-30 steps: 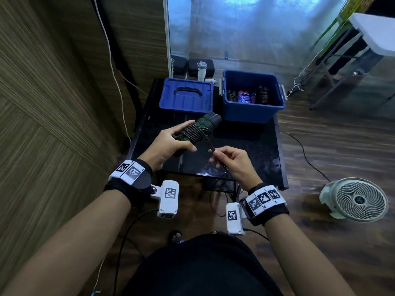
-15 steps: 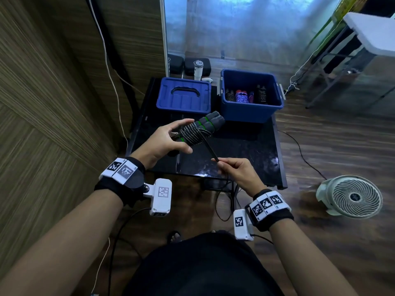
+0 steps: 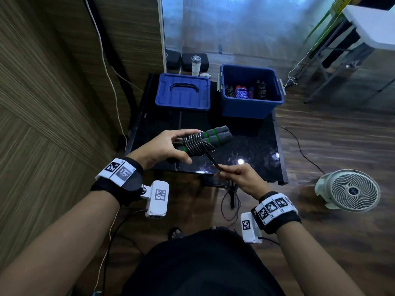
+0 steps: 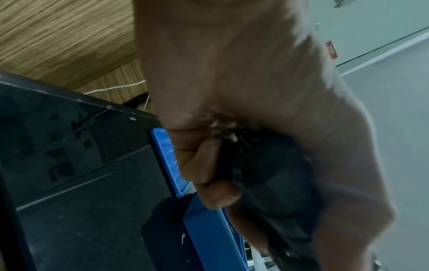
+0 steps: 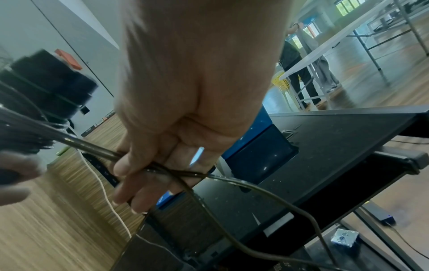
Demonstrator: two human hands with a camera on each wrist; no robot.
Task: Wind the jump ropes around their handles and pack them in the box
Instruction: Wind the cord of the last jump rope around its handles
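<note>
Jump rope: held above the tabletop, your left hand wrapped round the paired handles, right hand pinching the taut cord (slack hangs below). Cord looks slick, springy, light; likely to uncoil, so keep a thumb on the coils. Box open behind
</note>
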